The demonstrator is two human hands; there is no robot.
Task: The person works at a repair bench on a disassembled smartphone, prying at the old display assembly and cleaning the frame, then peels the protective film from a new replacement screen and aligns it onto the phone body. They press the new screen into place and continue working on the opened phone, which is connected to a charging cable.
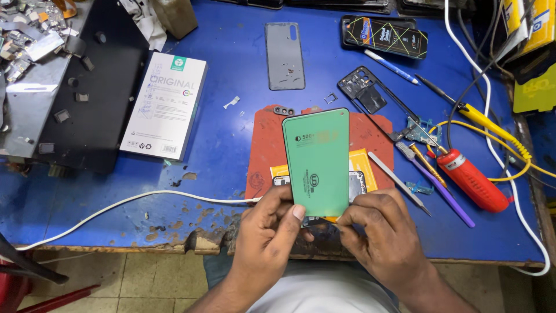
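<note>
While both hands meet at its lower edge, the green panel stands upright over the red mat, its film side twd the camera. Left hand pinches the panel's bottom-left corner, thumb on front, fingers curled behind. Right hand has fingers pressed together at the bottom-right corner, tips on or just under the edge; can't tell exactly what they nip. An opened phone w/ yellow tape lies on the mat behind the panel. White cable runs across the blue surface to the mat's left. Tweezers lie just right of the mat, red iron beyond. White box sits well left; grey back cover farther up.
</note>
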